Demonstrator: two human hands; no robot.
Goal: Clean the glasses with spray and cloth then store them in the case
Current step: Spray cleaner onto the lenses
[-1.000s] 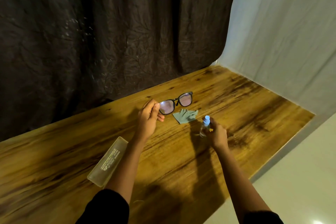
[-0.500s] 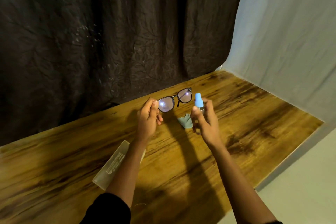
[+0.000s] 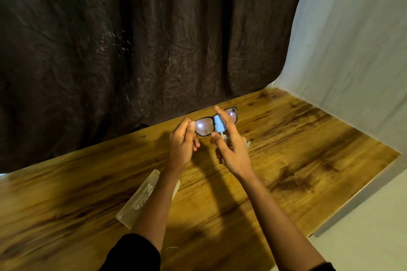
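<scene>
My left hand [image 3: 184,145] pinches the left end of the black-framed glasses [image 3: 203,126] and holds them up above the table, lenses toward me. My right hand [image 3: 233,149] grips a small clear spray bottle with a light-blue top [image 3: 219,124] right in front of the glasses, forefinger raised over the nozzle. The bottle covers the bridge and part of the right lens. A translucent glasses case [image 3: 142,198] lies on the wooden table [image 3: 308,149], partly under my left forearm. Only a sliver of the green cloth [image 3: 248,143] shows behind my right hand.
A dark patterned curtain [image 3: 132,50] hangs behind the table. A white sheet [image 3: 352,50] closes off the right side. The table's near right edge [image 3: 352,200] drops to a pale floor.
My right hand lifted the spray bottle off the table and brought it up in front of the glasses. My left hand raised the glasses slightly. The cloth is now mostly hidden.
</scene>
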